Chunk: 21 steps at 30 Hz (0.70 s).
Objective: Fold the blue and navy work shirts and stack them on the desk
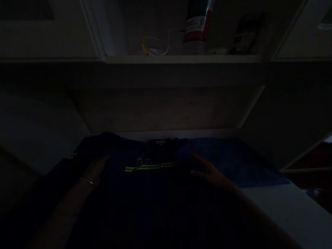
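Note:
A dark navy shirt (152, 191) lies spread before me, with a yellow-green reflective stripe (151, 166) and small pale print across the chest. Its collar, with a small label (160, 142), points to the back. My left hand (98, 169), a thin bracelet at its wrist, rests on the cloth near the shoulder at left; its fingers look stretched out, though dim. At the folded right edge of the shirt is my right hand (208, 172), with thumb and fingers apart against the fabric. Deep shadow hides most of the lower shirt.
Blue cloth (239, 161) covers part of the white surface (293, 210) at right. Above runs a shelf (152, 60) holding a bottle with a red and white label (196, 27), a dark jar (243, 36) and a white cable (163, 53). Side panels flank the recess.

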Motion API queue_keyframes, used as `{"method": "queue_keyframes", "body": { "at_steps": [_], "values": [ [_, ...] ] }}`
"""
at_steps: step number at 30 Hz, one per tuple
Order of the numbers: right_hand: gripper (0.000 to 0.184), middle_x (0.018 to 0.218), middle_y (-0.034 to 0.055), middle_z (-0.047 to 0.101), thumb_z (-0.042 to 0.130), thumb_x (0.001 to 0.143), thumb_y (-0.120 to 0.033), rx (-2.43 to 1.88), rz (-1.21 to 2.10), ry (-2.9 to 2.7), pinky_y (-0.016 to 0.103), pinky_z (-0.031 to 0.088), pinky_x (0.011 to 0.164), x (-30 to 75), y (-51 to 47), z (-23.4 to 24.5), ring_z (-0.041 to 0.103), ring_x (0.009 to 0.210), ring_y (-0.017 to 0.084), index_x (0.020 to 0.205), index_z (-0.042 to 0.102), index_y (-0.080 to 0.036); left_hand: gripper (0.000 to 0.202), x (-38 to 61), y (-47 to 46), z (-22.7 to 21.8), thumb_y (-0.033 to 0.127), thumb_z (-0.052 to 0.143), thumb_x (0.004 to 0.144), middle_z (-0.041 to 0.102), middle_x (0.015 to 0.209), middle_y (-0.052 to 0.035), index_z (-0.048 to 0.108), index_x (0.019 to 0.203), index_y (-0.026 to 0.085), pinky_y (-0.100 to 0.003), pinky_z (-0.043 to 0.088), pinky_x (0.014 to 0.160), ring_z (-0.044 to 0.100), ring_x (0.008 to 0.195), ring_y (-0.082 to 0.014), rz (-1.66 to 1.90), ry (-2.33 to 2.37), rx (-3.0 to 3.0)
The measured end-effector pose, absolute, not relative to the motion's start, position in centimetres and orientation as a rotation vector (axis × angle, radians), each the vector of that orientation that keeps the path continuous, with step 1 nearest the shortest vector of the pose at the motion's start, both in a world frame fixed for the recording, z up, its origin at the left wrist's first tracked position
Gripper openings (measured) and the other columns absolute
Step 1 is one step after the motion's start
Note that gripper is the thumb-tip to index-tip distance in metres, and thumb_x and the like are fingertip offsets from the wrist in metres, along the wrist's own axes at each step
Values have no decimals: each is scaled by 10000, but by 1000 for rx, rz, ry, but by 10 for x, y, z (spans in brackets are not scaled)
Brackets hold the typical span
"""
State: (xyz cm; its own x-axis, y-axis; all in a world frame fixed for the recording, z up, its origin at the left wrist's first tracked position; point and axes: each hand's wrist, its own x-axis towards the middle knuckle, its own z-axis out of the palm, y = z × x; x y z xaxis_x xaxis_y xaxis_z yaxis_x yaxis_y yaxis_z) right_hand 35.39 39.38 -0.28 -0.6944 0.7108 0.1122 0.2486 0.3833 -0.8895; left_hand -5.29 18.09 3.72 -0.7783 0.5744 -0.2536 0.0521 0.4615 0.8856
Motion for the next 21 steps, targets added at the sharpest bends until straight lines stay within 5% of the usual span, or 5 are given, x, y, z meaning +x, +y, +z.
{"method": "queue_keyframes", "body": {
  "at_steps": [3,6,12,17,21],
  "values": [
    [698,1503,78,437,519,894,-539,-831,1268,-2020,434,404,1093,334,392,-4,475,1325,232,1506,317,-271,476,-13,205,41,436,527,852,710,1157,-115,587,1238,163,-368,585,806,706,948,-224,1297,1904,823],
    [574,1511,96,424,403,957,-494,-947,855,-2274,429,287,1164,317,401,-26,391,1385,219,1456,420,-210,541,19,222,21,491,387,920,660,1263,-149,551,1297,140,-414,536,938,677,1057,-234,1153,1962,1212],
    [473,1568,58,321,373,985,-410,-1049,220,-2866,614,108,1158,306,401,-79,215,1462,283,1425,468,-264,436,48,214,-62,389,523,869,515,1452,-99,622,1253,207,-593,2,1195,350,1417,-315,827,2248,1541],
    [491,1540,43,380,336,987,-420,-1026,256,-2754,584,117,1175,310,394,-71,275,1443,252,1443,436,-266,500,52,195,-68,417,309,962,475,1488,-103,546,1332,179,-515,187,1203,401,1390,-247,668,2466,1685],
    [499,1366,100,583,360,943,-458,-1099,519,-2402,450,371,1108,372,365,-50,522,1268,254,1314,575,-203,503,62,119,-38,525,412,881,611,1334,-83,625,1210,211,-416,378,1129,526,1272,-251,1060,2471,1344]
  ]
}}
